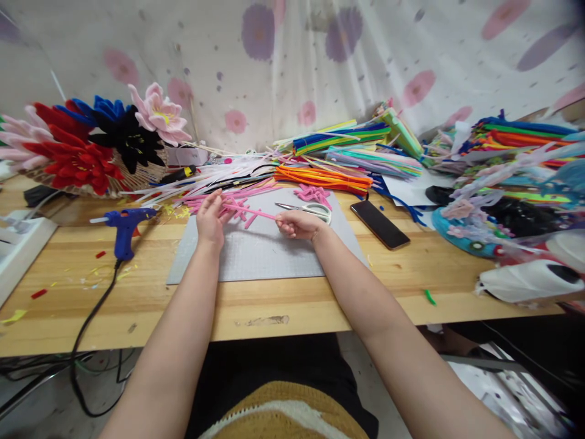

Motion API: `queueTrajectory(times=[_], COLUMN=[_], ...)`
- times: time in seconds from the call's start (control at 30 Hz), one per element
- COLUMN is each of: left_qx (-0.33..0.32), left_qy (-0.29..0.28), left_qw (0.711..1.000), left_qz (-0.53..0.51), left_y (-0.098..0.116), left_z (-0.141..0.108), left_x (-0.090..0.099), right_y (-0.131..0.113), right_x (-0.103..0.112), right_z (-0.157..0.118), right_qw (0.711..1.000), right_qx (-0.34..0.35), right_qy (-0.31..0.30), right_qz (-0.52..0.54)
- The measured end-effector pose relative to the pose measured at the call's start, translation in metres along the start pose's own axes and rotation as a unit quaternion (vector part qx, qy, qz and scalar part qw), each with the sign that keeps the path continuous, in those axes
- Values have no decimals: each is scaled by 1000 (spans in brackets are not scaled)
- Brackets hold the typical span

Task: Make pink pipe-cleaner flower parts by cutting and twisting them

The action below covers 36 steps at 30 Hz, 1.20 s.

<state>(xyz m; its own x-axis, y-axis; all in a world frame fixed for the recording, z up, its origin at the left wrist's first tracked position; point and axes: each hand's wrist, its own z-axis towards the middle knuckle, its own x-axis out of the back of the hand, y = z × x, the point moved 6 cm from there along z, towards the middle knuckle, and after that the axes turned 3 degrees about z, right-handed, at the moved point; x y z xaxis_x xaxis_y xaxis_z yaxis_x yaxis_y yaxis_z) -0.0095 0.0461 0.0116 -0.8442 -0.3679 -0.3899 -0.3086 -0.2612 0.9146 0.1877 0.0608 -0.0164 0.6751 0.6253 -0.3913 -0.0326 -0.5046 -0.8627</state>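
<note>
A pink pipe cleaner (258, 212) stretches between my two hands above the grey cutting mat (269, 259). My left hand (211, 219) pinches it near its left end, and my right hand (299, 225) grips the other end with curled fingers. Short pink pipe cleaner pieces (250, 221) lie just behind and beside the left hand. Behind the right hand rest scissors (315, 210), their handles partly covered by the wrist. A small heap of bent pink pieces (312, 194) sits at the back of the mat.
At left lies a blue glue gun (124, 231) with its cord running off the table's front edge. Fuzzy flowers (86, 158) stand behind it. Right of the mat is a phone (380, 224). Bundles of coloured pipe cleaners (324, 177) line the back, and a paper roll (525, 281) lies far right.
</note>
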Motion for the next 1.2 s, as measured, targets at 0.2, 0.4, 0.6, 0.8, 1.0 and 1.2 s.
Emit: queueTrajectory(times=[0.2,0.4,0.6,0.8,1.0,1.2], left_qx=[-155,-75,-7,32,53,61], left_qy=[-163,-118,31,120,134,118], left_qw=[925,960,997,992,988,991], left_qz=[306,241,71,33,47,28], left_y=[3,-12,-11,-6,-13,-17], left_z=[-24,-27,-10,-1,3,4], left_x=[-32,-32,-8,11,17,16], right_y=[-9,-23,-25,-35,-41,-54], right_x=[6,10,5,-30,-54,-40], right_z=[-8,-6,7,41,73,55], right_qw=[996,981,936,762,653,730], right_qx=[9,146,220,271,278,324], right_qy=[1,84,221,254,188,239], right_qz=[85,100,-161,-530,-679,-552])
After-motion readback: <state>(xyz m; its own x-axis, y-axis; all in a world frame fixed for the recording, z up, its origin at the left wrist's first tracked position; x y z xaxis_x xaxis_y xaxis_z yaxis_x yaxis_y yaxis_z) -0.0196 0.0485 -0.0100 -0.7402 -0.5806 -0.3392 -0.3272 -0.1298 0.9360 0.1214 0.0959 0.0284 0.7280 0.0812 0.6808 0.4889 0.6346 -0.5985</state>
